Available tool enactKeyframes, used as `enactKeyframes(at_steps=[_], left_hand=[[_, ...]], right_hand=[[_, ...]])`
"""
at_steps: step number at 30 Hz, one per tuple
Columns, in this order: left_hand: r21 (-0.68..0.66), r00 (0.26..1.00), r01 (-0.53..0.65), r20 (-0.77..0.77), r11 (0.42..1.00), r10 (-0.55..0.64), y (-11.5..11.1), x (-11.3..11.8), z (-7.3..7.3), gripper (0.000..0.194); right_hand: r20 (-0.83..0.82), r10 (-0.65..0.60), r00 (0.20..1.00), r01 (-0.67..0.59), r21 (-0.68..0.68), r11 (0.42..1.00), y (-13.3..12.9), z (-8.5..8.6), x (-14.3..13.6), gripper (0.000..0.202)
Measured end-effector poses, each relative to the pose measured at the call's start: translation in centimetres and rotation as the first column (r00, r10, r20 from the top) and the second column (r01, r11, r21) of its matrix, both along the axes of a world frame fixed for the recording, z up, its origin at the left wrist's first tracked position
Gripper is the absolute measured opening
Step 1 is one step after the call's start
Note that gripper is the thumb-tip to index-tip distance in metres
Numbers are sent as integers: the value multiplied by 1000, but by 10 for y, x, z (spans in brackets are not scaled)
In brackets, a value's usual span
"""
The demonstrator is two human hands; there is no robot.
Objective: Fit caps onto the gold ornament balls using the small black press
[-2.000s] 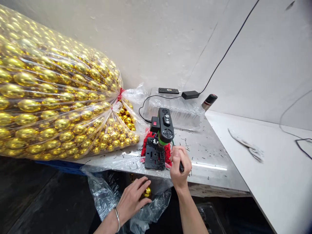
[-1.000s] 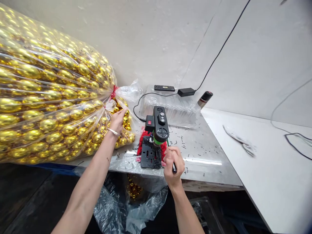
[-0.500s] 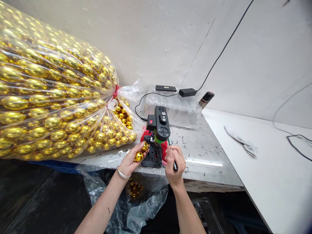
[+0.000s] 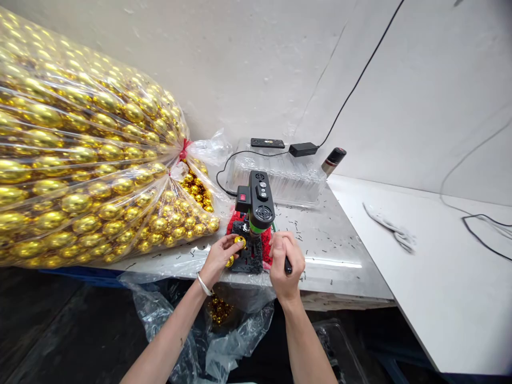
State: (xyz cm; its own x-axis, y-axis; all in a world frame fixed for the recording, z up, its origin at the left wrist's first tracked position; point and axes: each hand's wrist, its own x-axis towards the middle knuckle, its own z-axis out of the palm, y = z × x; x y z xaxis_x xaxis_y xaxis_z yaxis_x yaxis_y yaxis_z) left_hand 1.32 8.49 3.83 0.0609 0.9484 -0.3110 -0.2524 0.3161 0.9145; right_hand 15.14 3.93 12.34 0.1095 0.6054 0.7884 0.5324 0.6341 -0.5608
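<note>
My left hand (image 4: 219,258) pinches a shiny gold ball (image 4: 240,241) between thumb and fingers, close to the front of a small black machine (image 4: 262,200). A second gold ball (image 4: 229,261) shows beneath the fingers of that hand. On the machine's right side, my right hand (image 4: 286,263) is wrapped round a black-tipped lever handle (image 4: 288,265). Below the machine's head lies its black slotted base (image 4: 253,256), with dark bits scattered over it. Red material (image 4: 266,246) surrounds part of the base.
Large clear bags of gold balls (image 4: 100,160) fill the left. Behind the machine stand a clear plastic tray (image 4: 292,184), a black adapter (image 4: 303,149) and a spray can (image 4: 333,161). An open plastic bag (image 4: 224,352) hangs below the table's front edge. A glove (image 4: 400,234) lies right.
My left hand has turned over, from palm up with balls resting in it to a pinch on one ball nearer the machine. My right hand still grips the handle.
</note>
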Motion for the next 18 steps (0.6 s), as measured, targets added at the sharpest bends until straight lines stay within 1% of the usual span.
enactKeyframes(at_steps=[3, 6, 9, 11, 13, 15, 16, 18], left_hand=[[109, 988, 42, -150, 993, -26, 1, 6, -6, 44], [238, 951, 97, -309, 966, -19, 1, 9, -12, 35], [279, 889, 189, -456, 942, -43, 1, 10, -13, 34], [273, 811, 247, -584, 930, -44, 0, 10, -9, 35], [241, 690, 296, -723, 924, -33, -1, 10, -3, 37], [198, 575, 340, -817, 919, -37, -1, 11, 3, 39], [174, 535, 360, -843, 917, -50, -1, 11, 6, 40], [132, 487, 397, -869, 908, -86, -1, 10, 9, 42]], right_hand=[[-2, -5, 1000, 5, -15, 1000, 1, 6, 0, 29], [8, -11, 1000, 11, -32, 999, 0, 8, 0, 28], [18, -11, 1000, 12, -34, 999, -1, 8, 0, 27], [21, -8, 1000, 9, -32, 999, -1, 7, 1, 27], [28, -7, 1000, 8, -37, 999, -2, 6, 1, 27], [38, -6, 999, 7, -43, 999, -2, 4, 2, 26], [43, -3, 999, 5, -43, 999, -3, 2, 3, 25], [51, 4, 999, -2, -40, 999, -4, -2, 3, 24]])
